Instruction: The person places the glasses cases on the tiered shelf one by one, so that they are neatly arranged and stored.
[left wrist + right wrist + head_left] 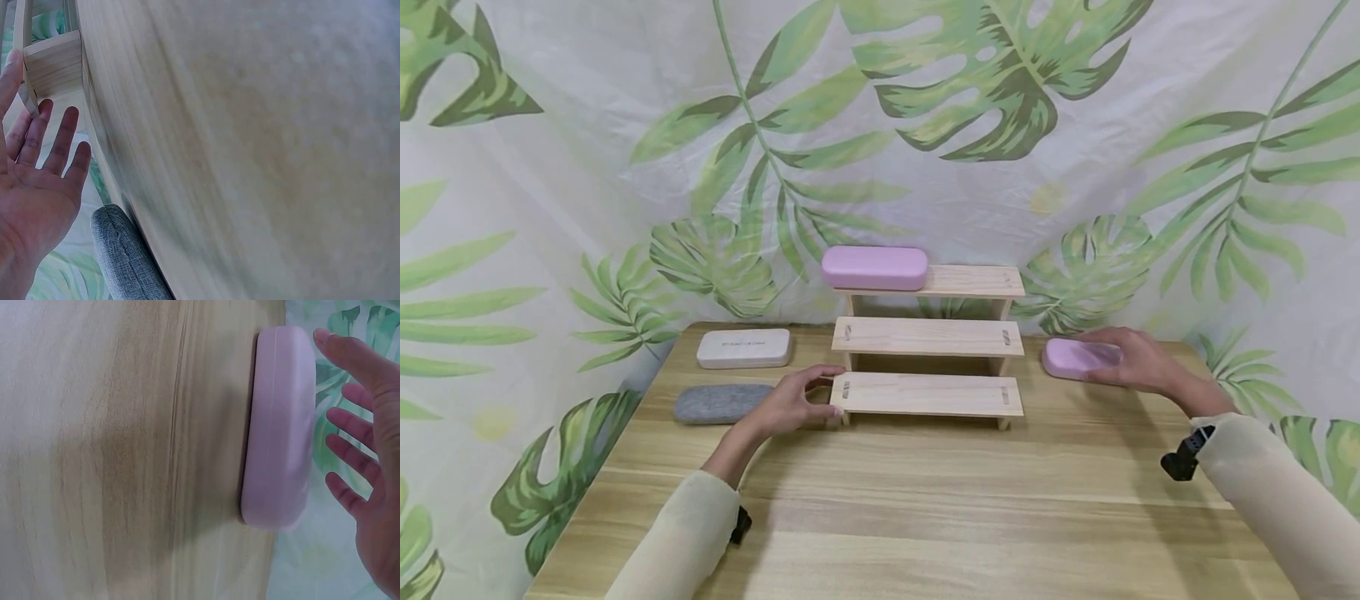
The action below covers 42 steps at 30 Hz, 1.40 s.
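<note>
My left hand (790,400) is at the left end of a three-step wooden display stand (925,393), thumb tip and fingertips right at the lowest board. In the left wrist view its fingers (61,142) are mostly straight beside the stand's wooden end. A pink glasses case (1067,358) lies on the table to the right of the stand. Over it reaches my right hand (1138,362); in the right wrist view the fingers (353,428) are spread and lie apart from the case (279,431). A second pink case (875,268) rests on the top step, at its left.
Left of the stand, a white glasses case (744,348) lies behind a grey fabric case (718,403), which my left hand partly covers. The wooden table (925,508) ends at the back against a leaf-patterned cloth (970,200).
</note>
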### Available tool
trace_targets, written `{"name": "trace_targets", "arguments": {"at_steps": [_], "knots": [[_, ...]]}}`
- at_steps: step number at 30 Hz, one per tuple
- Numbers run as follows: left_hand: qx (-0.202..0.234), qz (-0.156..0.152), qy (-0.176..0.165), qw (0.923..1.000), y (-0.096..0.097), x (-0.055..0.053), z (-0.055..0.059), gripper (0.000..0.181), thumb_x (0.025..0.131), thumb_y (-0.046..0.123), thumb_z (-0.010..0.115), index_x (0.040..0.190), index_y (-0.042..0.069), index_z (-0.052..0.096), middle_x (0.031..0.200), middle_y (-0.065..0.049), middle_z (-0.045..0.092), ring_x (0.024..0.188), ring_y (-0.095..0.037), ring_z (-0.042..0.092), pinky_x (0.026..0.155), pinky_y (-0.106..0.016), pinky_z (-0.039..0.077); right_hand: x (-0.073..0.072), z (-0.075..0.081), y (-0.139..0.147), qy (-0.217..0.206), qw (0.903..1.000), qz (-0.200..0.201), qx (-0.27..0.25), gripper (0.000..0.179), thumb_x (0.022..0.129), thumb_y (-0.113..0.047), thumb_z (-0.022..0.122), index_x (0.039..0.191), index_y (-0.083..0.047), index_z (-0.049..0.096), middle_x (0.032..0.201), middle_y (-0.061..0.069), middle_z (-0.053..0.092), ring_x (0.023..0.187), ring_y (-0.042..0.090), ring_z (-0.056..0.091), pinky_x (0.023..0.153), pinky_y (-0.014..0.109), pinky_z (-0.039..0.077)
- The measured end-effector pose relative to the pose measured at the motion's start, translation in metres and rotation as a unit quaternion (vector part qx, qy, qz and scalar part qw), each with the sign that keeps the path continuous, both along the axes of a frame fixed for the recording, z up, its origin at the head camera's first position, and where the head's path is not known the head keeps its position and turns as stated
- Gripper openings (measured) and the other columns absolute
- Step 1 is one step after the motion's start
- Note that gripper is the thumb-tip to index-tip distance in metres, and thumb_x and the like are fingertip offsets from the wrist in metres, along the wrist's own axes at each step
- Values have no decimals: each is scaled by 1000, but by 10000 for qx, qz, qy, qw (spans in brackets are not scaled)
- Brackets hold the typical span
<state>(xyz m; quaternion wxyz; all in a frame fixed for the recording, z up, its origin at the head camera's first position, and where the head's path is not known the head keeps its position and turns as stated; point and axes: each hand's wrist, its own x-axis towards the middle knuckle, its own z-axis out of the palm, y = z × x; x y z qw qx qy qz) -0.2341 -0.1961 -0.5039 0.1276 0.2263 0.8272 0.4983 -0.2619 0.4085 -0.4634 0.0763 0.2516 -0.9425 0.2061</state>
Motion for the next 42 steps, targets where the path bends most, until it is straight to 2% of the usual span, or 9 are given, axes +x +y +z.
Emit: {"name": "trace_targets", "arguments": {"at_steps": [4, 12, 22, 26, 33, 42], "knots": [[8, -5, -5, 10000, 0, 0, 1, 68, 90, 4, 84, 152, 6, 55, 157, -19, 52, 143, -43, 51, 117, -56, 44, -2, -6, 1, 50, 10000, -66, 34, 59, 77, -28, 94, 127, -2, 76, 124, 19, 75, 116, 46, 67, 93, 62, 53], [-13, 22, -9, 10000, 1, 0, 1, 68, 89, 3, 85, 151, 5, 56, 156, -18, 54, 143, -42, 51, 118, -56, 44, -1, -9, 3, -173, 9994, -293, -18, 60, 78, -32, 94, 128, -5, 76, 123, 19, 75, 115, 43, 68, 92, 61, 53], [-111, 7, 214, 9997, 0, 2, 1, 67, 91, 7, 84, 151, 3, 55, 153, -20, 56, 139, -44, 54, 114, -60, 46, -3, -13, 8, -282, 9987, -406, 98, 60, 79, -33, 93, 128, -2, 75, 124, 21, 75, 115, 43, 68, 93, 60, 52], [-99, 47, 199, 9997, 1, 2, 1, 67, 91, 6, 84, 151, 3, 56, 153, -20, 56, 139, -44, 54, 114, -60, 46, -4, -15, 10, -322, 9984, -456, 106, 62, 80, -34, 93, 129, -2, 74, 126, 23, 73, 117, 45, 66, 94, 62, 52], [-119, 38, 142, 9998, 1, 2, 2, 67, 91, 5, 84, 152, 6, 55, 154, -18, 55, 140, -41, 54, 114, -57, 47, -7, -21, 12, -460, 9976, -513, 13, 65, 79, -34, 94, 132, -3, 73, 130, 25, 71, 121, 47, 64, 96, 63, 50], [-115, 51, 80, 9999, 1, 2, 1, 68, 90, 6, 85, 152, 7, 56, 154, -16, 56, 141, -41, 53, 114, -57, 47, -9, -29, 13, -714, 9952, -618, -274, 69, 79, -36, 94, 135, -2, 71, 133, 27, 69, 123, 46, 62, 97, 56, 47]]}}
